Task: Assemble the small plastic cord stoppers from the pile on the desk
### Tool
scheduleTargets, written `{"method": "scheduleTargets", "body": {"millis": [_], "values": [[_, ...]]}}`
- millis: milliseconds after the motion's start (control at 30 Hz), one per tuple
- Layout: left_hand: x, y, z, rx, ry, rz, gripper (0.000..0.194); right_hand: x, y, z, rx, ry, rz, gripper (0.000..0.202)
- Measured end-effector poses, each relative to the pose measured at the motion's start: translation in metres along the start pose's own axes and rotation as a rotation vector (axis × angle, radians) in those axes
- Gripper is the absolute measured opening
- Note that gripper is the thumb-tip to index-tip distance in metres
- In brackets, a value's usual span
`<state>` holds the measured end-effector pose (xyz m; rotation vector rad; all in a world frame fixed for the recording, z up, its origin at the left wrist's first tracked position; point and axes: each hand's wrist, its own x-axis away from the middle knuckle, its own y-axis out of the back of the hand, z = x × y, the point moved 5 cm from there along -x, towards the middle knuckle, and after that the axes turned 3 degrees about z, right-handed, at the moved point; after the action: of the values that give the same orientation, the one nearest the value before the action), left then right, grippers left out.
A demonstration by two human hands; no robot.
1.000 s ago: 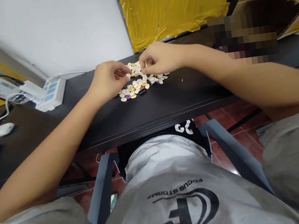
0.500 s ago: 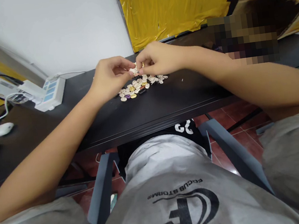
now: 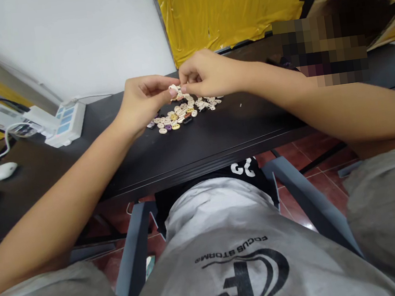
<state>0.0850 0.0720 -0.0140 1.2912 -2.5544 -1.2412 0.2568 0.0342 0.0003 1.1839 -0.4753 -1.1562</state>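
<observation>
My left hand is raised above the desk, its thumb and forefinger pinching a small white piece. Right beside it, my right hand has its fingers curled and thumb and fingertips pressed together at the edge of that piece. Whatever those right fingertips hold is too small to make out. Under and in front of both hands lies a loose pile of small oval pieces, mostly cream, with some yellow, purple, black and reddish ones. A cluster of thinner white pieces lies at the pile's right side.
The black desk stands against a white wall and a yellow-covered panel. A white power strip with plugs and cables is at left, near a white mouse-like object. Another person, blurred, is at the far right.
My left hand has tilted and shifted slightly left, showing more of the white piece at the fingertips. My right hand has risen a little. The pile looks much the same.
</observation>
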Motion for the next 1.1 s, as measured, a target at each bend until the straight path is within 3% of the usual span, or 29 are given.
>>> {"method": "scheduleTargets", "body": {"millis": [167,433,633,933,1033,1100], "values": [[-0.002,0.000,0.002,0.125,0.000,-0.009,0.043,0.000,0.003,0.002,-0.030,0.027,-0.066,0.008],[-0.003,0.005,0.003,0.185,0.032,-0.078,0.042,0.005,0.008,0.007,-0.092,0.019,-0.045,0.009],[-0.001,0.003,-0.002,0.212,-0.059,-0.040,0.039,0.003,0.003,0.007,-0.080,0.030,-0.017,0.010],[0.004,-0.002,-0.001,0.095,-0.074,-0.045,0.045,0.006,-0.002,0.010,-0.112,-0.025,0.027,0.008],[0.005,-0.003,0.000,-0.015,-0.064,-0.049,0.055,0.007,-0.003,0.011,-0.171,-0.022,-0.005,0.008],[0.004,-0.001,0.000,0.058,-0.064,-0.086,0.061,0.006,-0.003,0.011,-0.235,-0.036,-0.048,0.009]]}}
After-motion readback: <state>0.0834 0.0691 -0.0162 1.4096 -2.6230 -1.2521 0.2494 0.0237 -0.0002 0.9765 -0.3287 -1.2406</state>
